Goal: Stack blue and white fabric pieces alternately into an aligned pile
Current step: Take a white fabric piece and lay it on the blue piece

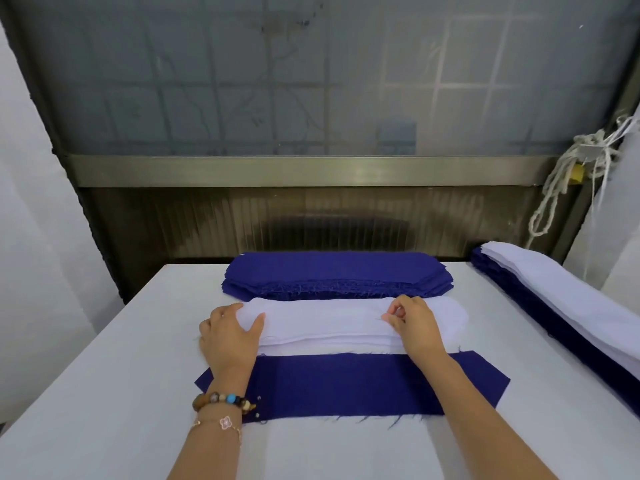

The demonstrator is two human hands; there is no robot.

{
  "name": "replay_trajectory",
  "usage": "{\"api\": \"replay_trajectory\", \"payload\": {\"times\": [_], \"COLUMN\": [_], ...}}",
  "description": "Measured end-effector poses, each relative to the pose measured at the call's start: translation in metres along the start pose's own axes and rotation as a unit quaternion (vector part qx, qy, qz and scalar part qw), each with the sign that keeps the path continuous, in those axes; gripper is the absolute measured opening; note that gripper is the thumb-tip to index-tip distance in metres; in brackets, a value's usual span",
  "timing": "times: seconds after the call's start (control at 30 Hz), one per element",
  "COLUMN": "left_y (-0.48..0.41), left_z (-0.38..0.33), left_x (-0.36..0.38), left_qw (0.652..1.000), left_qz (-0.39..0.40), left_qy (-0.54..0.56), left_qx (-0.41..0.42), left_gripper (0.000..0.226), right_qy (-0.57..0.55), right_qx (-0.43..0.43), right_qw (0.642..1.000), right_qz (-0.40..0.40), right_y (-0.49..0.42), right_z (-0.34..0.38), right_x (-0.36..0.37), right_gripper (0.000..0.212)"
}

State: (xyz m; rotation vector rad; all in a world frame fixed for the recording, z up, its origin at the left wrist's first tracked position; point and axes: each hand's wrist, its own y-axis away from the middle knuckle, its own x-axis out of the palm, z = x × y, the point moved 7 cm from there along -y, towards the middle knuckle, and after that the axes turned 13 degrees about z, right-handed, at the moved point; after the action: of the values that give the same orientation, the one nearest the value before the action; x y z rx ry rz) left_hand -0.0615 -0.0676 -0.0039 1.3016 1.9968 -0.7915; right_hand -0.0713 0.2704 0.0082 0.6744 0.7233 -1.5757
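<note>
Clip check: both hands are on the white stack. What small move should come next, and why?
Probably peel off the top white layer and lay it on the blue piece in front. The right hand pinches the top of the white stack, the left hand holds its end, and that blue piece lies uncovered.

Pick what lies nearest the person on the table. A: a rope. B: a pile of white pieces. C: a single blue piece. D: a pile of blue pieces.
C: the single blue piece lies flat at the near side, with the white pile behind it and the blue pile farthest back.
</note>
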Motion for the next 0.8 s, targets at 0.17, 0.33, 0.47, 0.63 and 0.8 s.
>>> {"api": "replay_trajectory", "payload": {"times": [0.17, 0.33, 0.47, 0.63, 0.8], "left_y": [-0.002, 0.001, 0.001, 0.003, -0.005], "left_z": [0.005, -0.011, -0.017, -0.017, 0.001], "left_x": [-0.007, -0.015, -0.004, -0.003, -0.001], "left_qw": [0.999, 0.995, 0.975, 0.962, 0.939], "left_qz": [-0.02, -0.051, 0.051, 0.065, 0.051], "left_qy": [0.028, 0.043, 0.174, 0.218, 0.339], "left_qx": [-0.011, 0.076, 0.13, 0.152, 0.036], "left_gripper": [0.036, 0.012, 0.032, 0.037, 0.03], "right_qy": [-0.001, 0.008, 0.039, 0.102, 0.114], "right_qx": [0.0, -0.008, -0.026, -0.031, -0.048], "right_qw": [1.0, 1.0, 0.998, 0.989, 0.978], "right_qz": [-0.002, 0.003, 0.03, 0.105, 0.168], "right_y": [0.001, 0.0, -0.002, -0.01, -0.018], "right_z": [0.0, 0.0, 0.001, 0.007, 0.012], "right_x": [0.001, 0.002, 0.003, 0.004, 0.005], "right_gripper": [0.01, 0.011, 0.04, 0.064, 0.064]}}
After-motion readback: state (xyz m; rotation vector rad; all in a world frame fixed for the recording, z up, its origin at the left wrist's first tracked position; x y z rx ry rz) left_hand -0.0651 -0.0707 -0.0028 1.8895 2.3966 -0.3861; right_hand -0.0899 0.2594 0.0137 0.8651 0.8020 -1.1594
